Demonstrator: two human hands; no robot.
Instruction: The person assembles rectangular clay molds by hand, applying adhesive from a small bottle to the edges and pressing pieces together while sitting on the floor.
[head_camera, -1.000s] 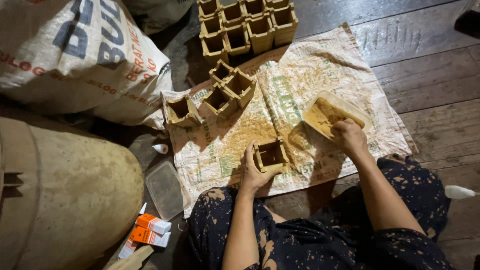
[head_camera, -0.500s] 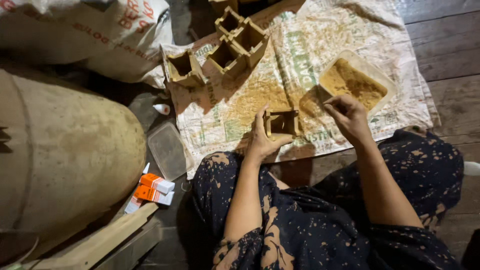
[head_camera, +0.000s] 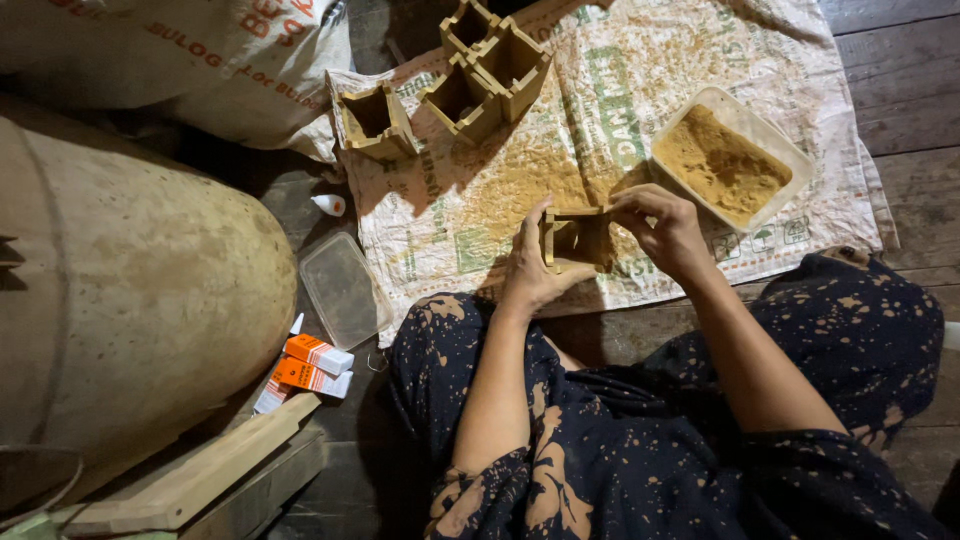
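A small open wooden box (head_camera: 575, 240) was held on the printed sack cloth (head_camera: 640, 110) just in front of the knees, gripped on one side by the left hand (head_camera: 530, 265), fingers pressed against its wall, and pinched at its upper edge by the right hand (head_camera: 665, 230). Just beyond the right hand, a plastic tray of sawdust (head_camera: 730, 160) was set on the cloth. Farther off, three similar wooden boxes (head_camera: 470, 85) were gathered, with a clear lid (head_camera: 342, 288) and orange glue cartons (head_camera: 312, 362) left on the floor.
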